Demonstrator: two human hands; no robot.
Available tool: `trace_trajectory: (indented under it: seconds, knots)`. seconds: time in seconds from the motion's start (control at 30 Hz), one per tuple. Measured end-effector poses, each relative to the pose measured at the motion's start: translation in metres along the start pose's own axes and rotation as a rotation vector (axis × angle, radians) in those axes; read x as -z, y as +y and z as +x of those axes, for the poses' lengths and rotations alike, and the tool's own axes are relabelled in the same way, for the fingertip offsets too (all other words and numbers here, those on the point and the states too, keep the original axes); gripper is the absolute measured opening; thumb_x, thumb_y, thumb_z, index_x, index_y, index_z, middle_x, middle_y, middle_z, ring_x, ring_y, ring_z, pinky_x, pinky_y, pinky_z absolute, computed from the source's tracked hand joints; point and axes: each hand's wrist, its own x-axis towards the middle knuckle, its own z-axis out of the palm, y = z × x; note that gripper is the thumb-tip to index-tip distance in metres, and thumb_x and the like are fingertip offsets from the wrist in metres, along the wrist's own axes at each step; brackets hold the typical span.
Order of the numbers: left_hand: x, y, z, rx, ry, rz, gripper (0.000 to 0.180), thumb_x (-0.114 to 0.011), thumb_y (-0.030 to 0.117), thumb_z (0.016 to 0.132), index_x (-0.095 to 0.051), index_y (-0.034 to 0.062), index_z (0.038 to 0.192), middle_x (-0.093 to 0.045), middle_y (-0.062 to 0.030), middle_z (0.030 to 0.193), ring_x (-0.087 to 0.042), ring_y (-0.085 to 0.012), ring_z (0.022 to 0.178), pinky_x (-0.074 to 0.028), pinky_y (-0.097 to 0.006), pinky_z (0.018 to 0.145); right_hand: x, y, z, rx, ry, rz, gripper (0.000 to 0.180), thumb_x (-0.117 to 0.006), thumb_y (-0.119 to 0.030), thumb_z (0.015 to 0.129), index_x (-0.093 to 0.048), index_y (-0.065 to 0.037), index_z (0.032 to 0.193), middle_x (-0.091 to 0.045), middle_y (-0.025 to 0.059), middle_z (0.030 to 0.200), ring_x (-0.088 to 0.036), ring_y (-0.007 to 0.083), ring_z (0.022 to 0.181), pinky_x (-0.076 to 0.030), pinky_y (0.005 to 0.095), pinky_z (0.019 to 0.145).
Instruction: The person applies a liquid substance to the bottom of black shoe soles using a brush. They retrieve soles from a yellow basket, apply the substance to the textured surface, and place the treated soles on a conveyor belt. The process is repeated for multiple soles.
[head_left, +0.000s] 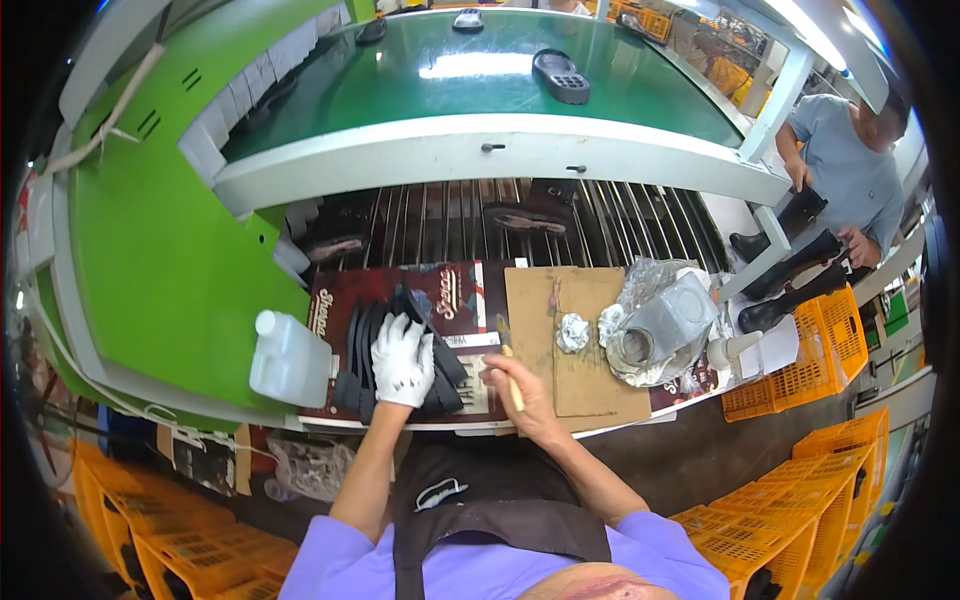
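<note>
My left hand [403, 362], in a white glove, lies over a row of black shoe soles [447, 370] standing close together on the worktable. Its fingers stretch away from me across the soles; I cannot tell whether they grip one. A small brush [506, 350] with a pale wooden handle is held in my bare right hand [533, 408], its bristles pointing away from me. That hand is just right of the soles, over the near edge of a cardboard sheet [592, 385]. Dark red printed card [345, 290] lies under the soles.
A whitish plastic jug [290, 360] stands left. Right are a plastic-wrapped metal can [675, 315], crumpled foil [572, 333] and a white squeeze bottle [733, 347]. Boots [530, 215] rest on rollers below a green conveyor [400, 90]. A co-worker [850, 160] handles boots beside orange crates [800, 355].
</note>
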Motion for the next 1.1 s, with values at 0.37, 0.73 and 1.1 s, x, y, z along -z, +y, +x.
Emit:
trace_trajectory:
  seconds: [0.37,0.73,1.1]
  knots:
    - [-0.006,-0.011,-0.005,0.042,0.049,-0.087,0.015,-0.067,0.015,0.074,-0.066,0.0101,0.089,-0.059,-0.0163,0.112,-0.051,-0.0385,0.115,-0.041,-0.048,0.092,-0.072,0.047,0.037,0.148,0.069,-0.371,0.025,-0.064,-0.006,0.082,-0.052,-0.007,0.104,-0.058,0.0186,0.09,-0.058,0.039,0.088,-0.046,0.0447,0.073]
    - [-0.008,-0.013,-0.005,0.063,0.048,-0.11,0.014,-0.068,0.014,0.072,-0.067,0.0081,0.085,-0.061,-0.0161,0.11,-0.052,-0.037,0.113,-0.042,-0.046,0.094,-0.072,0.052,0.044,0.097,0.109,-0.399,0.026,-0.066,-0.009,0.08,-0.053,-0.005,0.102,-0.059,0.02,0.088,-0.059,0.0406,0.084,-0.047,0.0463,0.071]
    - [-0.013,-0.019,-0.007,0.04,0.1,-0.109,0.012,-0.068,0.017,0.073,-0.068,0.0102,0.083,-0.062,-0.0148,0.108,-0.054,-0.0362,0.112,-0.043,-0.045,0.093,-0.072,0.046,0.046,0.069,0.04,-0.547,0.016,-0.061,-0.012,0.086,-0.052,-0.008,0.099,-0.063,0.0213,0.079,-0.062,0.0419,0.076,-0.048,0.049,0.063]
